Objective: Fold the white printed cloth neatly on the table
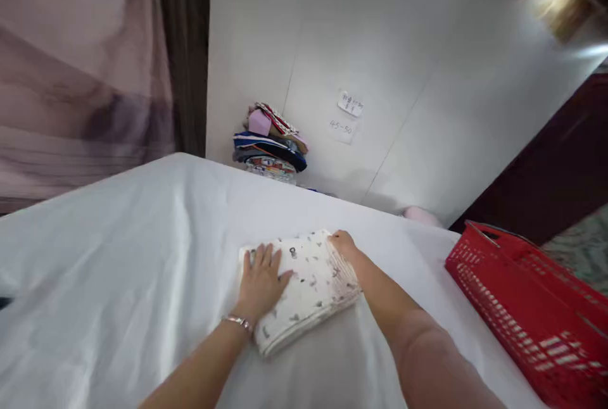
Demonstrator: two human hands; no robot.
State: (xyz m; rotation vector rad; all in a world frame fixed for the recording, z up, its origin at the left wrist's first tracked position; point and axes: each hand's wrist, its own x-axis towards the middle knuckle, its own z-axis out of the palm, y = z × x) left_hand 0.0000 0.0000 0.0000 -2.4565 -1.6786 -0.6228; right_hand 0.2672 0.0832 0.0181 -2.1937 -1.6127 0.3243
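A white cloth (308, 289) with a small scattered print lies folded in layers on the white-covered table (142, 270). My left hand (263, 279) rests flat on its left part, fingers spread. A silver bracelet (239, 322) is round the left wrist. At the far right corner of the cloth, my right hand (342, 244) has its fingers curled on the edge, gripping it; the fingertips are partly hidden.
To the right stands a red perforated plastic basket (522, 308). Behind the table's far edge, a stack of folded clothes (270, 143) sits against the white wall (380, 29). Handwritten paper labels (350, 104) are stuck there. A pinkish curtain (85, 80) hangs at left.
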